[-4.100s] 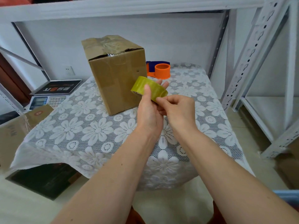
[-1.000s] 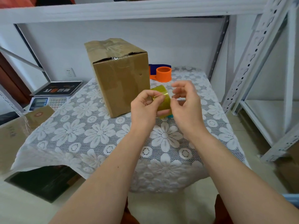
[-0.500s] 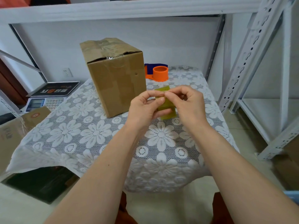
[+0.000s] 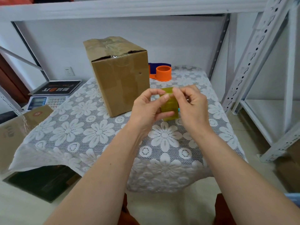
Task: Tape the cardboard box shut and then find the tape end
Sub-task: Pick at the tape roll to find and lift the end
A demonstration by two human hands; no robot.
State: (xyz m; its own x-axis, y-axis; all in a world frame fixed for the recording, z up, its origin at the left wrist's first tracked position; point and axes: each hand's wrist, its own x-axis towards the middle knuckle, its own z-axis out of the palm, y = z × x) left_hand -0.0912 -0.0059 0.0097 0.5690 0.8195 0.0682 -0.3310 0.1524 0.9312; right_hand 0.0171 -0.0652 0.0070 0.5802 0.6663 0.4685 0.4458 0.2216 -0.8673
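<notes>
A brown cardboard box [image 4: 120, 75] stands upright on the lace-covered table [image 4: 90, 135], its top flaps covered with wrinkled clear tape. In front of it, above the table, I hold a yellowish roll of tape [image 4: 168, 106] on edge between both hands. My left hand [image 4: 149, 109] grips the roll from the left, its thumb pressed on the upper rim. My right hand [image 4: 190, 104] pinches the roll's top edge with thumb and forefinger. The tape's loose end is too small to make out.
An orange tape dispenser [image 4: 162, 73] lies behind the box at the table's far side. A weighing scale [image 4: 48, 96] and another cardboard box [image 4: 17, 127] sit to the left. White metal shelf posts [image 4: 253, 51] rise on the right.
Over four seconds the roll came down from a flat tilt in front of the box to standing on edge, lower and to the right. Both hands' fingertips now meet at its top rim.
</notes>
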